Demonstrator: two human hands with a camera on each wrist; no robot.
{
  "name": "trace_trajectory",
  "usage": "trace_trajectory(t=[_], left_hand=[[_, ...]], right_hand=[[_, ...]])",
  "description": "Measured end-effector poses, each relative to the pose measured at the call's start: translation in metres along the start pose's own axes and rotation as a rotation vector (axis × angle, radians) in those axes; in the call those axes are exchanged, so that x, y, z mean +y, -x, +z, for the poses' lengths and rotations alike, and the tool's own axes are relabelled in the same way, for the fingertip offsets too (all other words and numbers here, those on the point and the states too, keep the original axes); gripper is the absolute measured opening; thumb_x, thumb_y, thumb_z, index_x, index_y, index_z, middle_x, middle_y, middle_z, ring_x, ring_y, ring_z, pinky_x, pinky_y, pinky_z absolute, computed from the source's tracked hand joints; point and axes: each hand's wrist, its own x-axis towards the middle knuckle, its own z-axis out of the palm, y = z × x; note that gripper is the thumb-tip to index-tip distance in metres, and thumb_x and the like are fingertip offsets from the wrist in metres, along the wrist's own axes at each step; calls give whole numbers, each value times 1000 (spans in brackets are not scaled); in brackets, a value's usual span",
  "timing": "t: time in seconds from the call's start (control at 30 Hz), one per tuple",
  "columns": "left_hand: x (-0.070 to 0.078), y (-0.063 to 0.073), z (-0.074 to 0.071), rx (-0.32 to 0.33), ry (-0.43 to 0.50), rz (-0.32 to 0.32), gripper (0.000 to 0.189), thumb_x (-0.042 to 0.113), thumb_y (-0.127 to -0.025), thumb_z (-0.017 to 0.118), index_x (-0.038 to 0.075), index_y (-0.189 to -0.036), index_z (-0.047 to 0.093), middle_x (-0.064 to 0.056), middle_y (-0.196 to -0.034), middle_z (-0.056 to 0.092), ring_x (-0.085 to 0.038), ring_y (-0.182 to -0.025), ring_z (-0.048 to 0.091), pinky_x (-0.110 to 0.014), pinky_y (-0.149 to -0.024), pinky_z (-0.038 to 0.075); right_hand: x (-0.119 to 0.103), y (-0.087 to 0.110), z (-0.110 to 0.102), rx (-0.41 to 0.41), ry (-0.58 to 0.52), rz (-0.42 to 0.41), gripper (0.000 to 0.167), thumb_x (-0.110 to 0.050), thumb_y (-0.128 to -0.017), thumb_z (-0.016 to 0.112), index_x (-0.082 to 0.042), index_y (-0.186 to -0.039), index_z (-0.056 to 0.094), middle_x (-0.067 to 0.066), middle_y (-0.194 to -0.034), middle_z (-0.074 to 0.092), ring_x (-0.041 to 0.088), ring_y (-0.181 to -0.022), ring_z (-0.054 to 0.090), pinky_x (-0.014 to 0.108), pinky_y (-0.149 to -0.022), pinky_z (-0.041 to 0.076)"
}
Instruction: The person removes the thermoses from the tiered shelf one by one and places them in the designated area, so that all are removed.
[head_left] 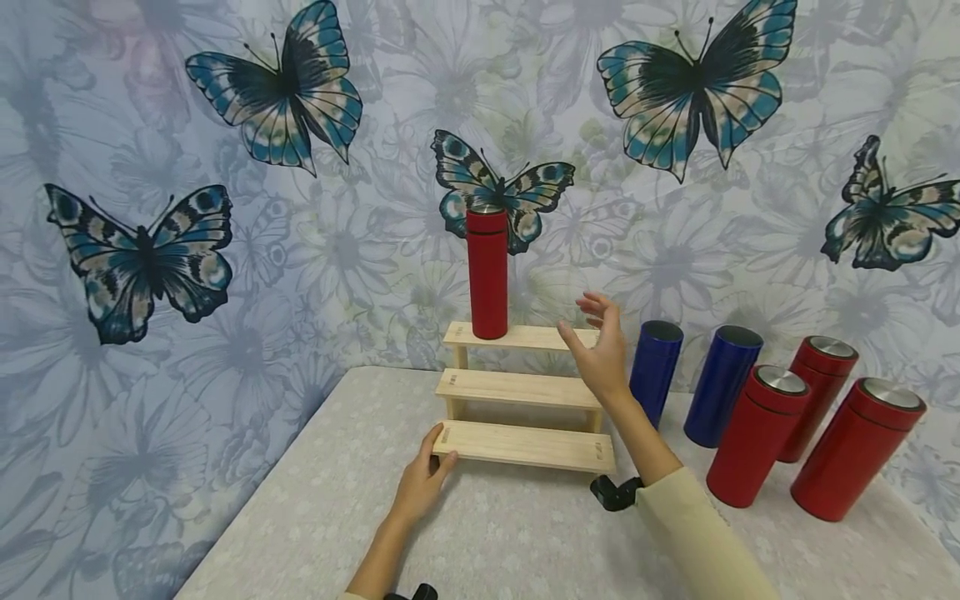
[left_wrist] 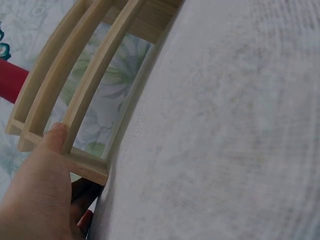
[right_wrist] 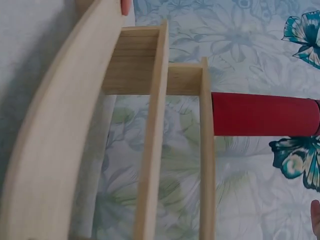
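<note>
A three-step wooden display rack stands against the papered wall. One red thermos with a silver-topped lid is upright toward the left of its top step. My left hand grips the left end of the lowest step, thumb at the front edge; the left wrist view shows the thumb over the board and the other fingers partly hidden behind the end support. Raised near the right end of the top step, my right hand holds nothing, its thumb spread from loosely bent fingers. The thermos also shows in the right wrist view, sideways.
Right of the rack stand two blue thermoses and three red ones, all upright on the pale tablecloth. The right forearm passes just left of them. Behind everything is a wall with butterfly prints.
</note>
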Motion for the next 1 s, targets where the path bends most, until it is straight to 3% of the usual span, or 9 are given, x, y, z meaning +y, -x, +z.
trace_trajectory(t=[0.17, 0.43, 0.73, 1.0], left_hand=[[1, -1, 4, -16, -25, 18, 64, 42, -94, 50, 16, -146, 23, -25, -136, 42, -42, -117, 46, -57, -90, 40], [1, -4, 8, -21, -31, 10, 64, 44, -94, 49, 17, -146, 23, -24, -136, 41, -42, -118, 46, -57, -91, 39], [0, 2, 1, 12, -42, -6, 64, 41, -94, 51, 15, -146, 25, -25, -136, 42, -43, -119, 44, -59, -92, 37], [-1, 0, 3, 11, -17, -13, 65, 43, -93, 51, 17, -146, 24, -22, -138, 39, -41, -121, 42, -58, -95, 35]], right_hand=[[3, -25, 18, 8, -36, 19, 61, -2, -84, 65, 11, -130, 29, 30, -122, 44, 44, -111, 43, 56, -91, 35], [56, -58, 49, -14, -9, 111, 79, -22, -84, 69, -10, -144, 20, 16, -131, 39, 32, -116, 43, 46, -93, 37], [62, -66, 88, -87, -83, 256, 87, -30, -83, 70, -12, -147, 13, 20, -138, 33, 36, -124, 36, 52, -98, 33], [68, -70, 105, -153, -75, 286, 90, -30, -83, 70, -12, -148, 10, 20, -141, 31, 33, -127, 33, 51, -100, 33]])
